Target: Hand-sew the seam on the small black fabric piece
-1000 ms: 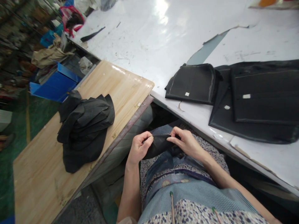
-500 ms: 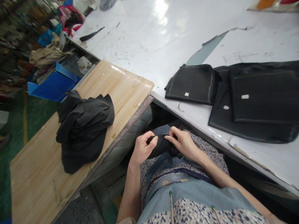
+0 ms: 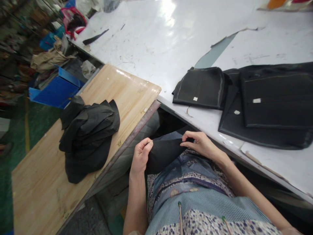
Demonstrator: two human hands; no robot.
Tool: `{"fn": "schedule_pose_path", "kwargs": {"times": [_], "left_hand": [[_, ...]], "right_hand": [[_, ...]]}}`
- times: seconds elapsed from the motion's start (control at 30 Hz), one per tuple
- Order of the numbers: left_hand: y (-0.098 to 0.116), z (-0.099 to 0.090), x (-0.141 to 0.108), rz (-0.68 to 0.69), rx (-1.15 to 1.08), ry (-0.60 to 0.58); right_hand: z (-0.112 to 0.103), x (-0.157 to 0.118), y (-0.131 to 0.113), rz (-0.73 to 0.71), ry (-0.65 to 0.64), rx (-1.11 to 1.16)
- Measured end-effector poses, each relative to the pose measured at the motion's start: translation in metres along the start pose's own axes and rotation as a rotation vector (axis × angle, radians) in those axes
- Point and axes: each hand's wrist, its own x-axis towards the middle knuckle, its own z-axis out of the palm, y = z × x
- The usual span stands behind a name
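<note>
A piece of black fabric (image 3: pixel 164 152) hangs stretched between my two hands, just above my lap. My left hand (image 3: pixel 141 155) pinches its upper left corner between thumb and fingers. On the other side, my right hand (image 3: pixel 199 143) grips the top edge with thumb and forefinger. The edge runs nearly straight from one hand to the other, and the lower part drapes over my patterned apron (image 3: pixel 193 182). Part of the cloth beyond my right fingers is hidden.
A crumpled heap of black fabric (image 3: pixel 89 140) lies on a wooden board (image 3: pixel 132 88) at left. Folded black pieces (image 3: pixel 276 101) with white labels and a smaller folded one (image 3: pixel 201 86) rest on the white table (image 3: pixel 146 42). A blue box (image 3: pixel 55 89) stands beyond the board.
My hands have moved apart, the left one going left and the right one slightly right. The black fabric between them is now pulled taut and shows more of its surface.
</note>
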Motion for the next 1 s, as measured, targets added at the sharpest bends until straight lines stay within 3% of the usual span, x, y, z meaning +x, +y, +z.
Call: {"fn": "schedule_pose_path", "kwargs": {"times": [0.13, 0.33, 0.47, 0.7, 0.83, 1.0], "left_hand": [[0.000, 0.000, 0.000, -0.011, -0.020, 0.018], [0.000, 0.002, 0.001, -0.012, -0.064, 0.054], [-0.002, 0.003, 0.002, -0.019, -0.113, 0.094], [-0.002, 0.008, 0.001, -0.019, -0.196, 0.170], [-0.002, 0.018, -0.001, -0.016, -0.272, 0.297], [0.012, 0.028, -0.003, -0.015, -0.257, 0.529]], "right_hand": [[-0.002, -0.001, 0.001, 0.011, -0.005, 0.022], [0.005, 0.003, 0.004, 0.126, 0.167, 0.107], [0.012, 0.004, 0.006, 0.195, 0.326, 0.368], [0.031, -0.002, 0.006, 0.350, 0.345, 0.707], [0.042, 0.006, 0.002, 0.460, 0.426, 0.854], [0.041, 0.016, 0.004, 0.588, 0.413, 0.968]]}}
